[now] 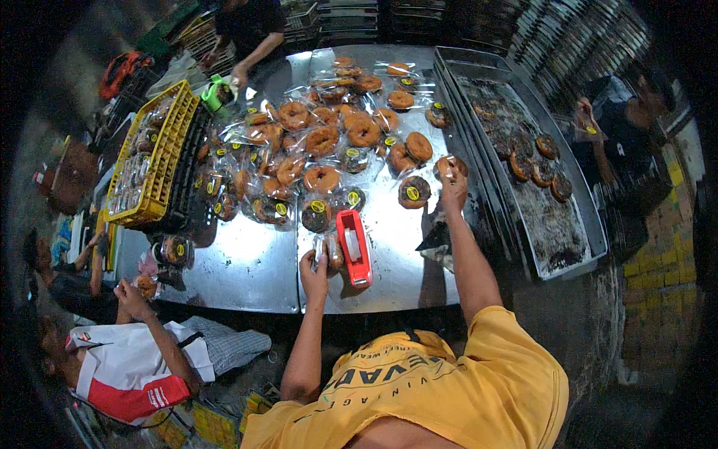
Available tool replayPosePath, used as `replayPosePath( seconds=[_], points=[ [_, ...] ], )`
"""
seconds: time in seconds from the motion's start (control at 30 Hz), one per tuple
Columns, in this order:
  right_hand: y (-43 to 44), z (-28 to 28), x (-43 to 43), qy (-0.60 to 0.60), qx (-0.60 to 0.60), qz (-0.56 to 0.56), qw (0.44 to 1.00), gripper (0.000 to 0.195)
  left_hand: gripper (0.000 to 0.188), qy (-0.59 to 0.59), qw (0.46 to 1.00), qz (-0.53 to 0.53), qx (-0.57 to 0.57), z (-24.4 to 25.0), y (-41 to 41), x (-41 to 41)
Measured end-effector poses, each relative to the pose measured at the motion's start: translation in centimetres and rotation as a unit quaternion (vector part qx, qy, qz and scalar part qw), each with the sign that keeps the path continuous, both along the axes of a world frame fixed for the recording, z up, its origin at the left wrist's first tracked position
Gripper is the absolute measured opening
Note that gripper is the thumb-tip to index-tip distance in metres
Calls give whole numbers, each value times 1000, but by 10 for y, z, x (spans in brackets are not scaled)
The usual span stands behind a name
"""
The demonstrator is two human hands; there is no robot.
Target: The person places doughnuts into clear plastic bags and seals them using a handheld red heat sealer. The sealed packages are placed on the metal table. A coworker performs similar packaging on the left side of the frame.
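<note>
My left hand point(314, 278) grips a bagged doughnut point(335, 252) near the table's front edge, its fingers along the clear wrap. Right beside it lies a red tape dispenser point(354, 250) with a pale roll inside. Out to the right, my right hand point(453, 191) has its fingers on a browned doughnut point(450, 166); whether that one is wrapped is hard to tell. Just left of this hand sits a dark-topped doughnut point(414, 192) bearing a yellow sticker. A large heap of doughnuts in clear bags point(321, 141) covers the middle of the metal table point(252, 269).
Stacked metal trays point(583, 241) stand at the right, with several dark-topped doughnuts point(542, 173) in the top one. A yellow plastic crate point(147, 163) holds bagged doughnuts at left. A green tape dispenser point(213, 92) is near a co-worker's hand point(240, 76). Other people work at left and right.
</note>
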State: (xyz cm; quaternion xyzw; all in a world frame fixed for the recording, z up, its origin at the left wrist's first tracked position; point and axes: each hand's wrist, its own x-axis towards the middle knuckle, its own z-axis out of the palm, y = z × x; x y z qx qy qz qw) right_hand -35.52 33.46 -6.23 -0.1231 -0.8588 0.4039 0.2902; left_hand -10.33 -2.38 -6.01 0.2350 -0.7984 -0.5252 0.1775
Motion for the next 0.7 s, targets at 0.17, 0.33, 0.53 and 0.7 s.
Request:
replayPosePath(
  seconds=[0.17,0.33,0.53,0.7],
  points=[
    [-8,25,-20,19,76,246,966,14,34,21,998,29,-60,44,-7,1],
    [-111,198,117,51,313,448,836,7,39,116,990,-15,-83,135,35,4],
    [-128,233,196,49,54,542,837,28,51,-30,954,-211,211,143,49,14],
    [-137,160,224,-170,-160,429,873,22,40,46,862,-214,458,145,50,47]
  ],
)
